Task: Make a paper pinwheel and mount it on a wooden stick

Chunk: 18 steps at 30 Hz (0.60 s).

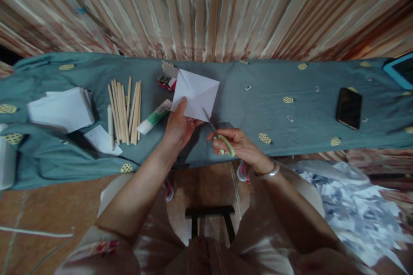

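A square sheet of white paper [196, 90] with diagonal creases is held up over the cloth by my left hand [180, 124], thumb on top and fingers beneath. My right hand [234, 139] has its fingers in the handles of the scissors [223, 144], which are pale green. Their blades reach the paper's lower right edge, near the corner; whether a cut runs into it is too small to tell. Just left of the paper lies a green and white glue stick [155, 117]. Behind it sits a small red box [167, 81] with small dark items inside.
Wooden sticks [125, 111], a pale pen-like stick [110, 126], a paper scrap [100, 139] and a stack of white paper [61, 109] lie leftward on the green cloth [245, 111]. A phone [349, 108] and a blue-edged tablet [400, 71] are rightward. Paper scraps [358, 215] fill a bag below.
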Motion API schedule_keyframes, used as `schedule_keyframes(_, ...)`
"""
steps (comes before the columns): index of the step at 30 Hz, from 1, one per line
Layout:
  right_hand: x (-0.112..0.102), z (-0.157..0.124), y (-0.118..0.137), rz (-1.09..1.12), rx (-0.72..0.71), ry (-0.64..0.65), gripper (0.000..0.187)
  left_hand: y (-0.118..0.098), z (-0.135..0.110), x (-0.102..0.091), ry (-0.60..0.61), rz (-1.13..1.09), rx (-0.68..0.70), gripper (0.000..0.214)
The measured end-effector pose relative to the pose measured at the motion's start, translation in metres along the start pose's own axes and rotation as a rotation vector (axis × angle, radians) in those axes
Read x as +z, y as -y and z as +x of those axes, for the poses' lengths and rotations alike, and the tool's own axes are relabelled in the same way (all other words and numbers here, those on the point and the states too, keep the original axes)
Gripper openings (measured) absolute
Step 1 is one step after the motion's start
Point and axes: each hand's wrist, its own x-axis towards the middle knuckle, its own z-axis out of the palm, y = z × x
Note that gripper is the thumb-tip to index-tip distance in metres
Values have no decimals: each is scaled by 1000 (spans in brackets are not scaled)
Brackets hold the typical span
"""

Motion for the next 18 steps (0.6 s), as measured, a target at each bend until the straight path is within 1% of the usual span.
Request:
schedule_keyframes(6, 0, 3, -5, 37, 13, -14, 46, -1, -1, 1, 2, -4, 0, 34)
schedule_keyframes(13, -1, 7, -10, 92, 34, -29, 48, 1, 2, -5, 11, -2, 44, 29)
schedule_keyframes(18, 1, 6, -8, 82, 41, -49, 49, 1, 3, -6, 24, 3, 53, 27)
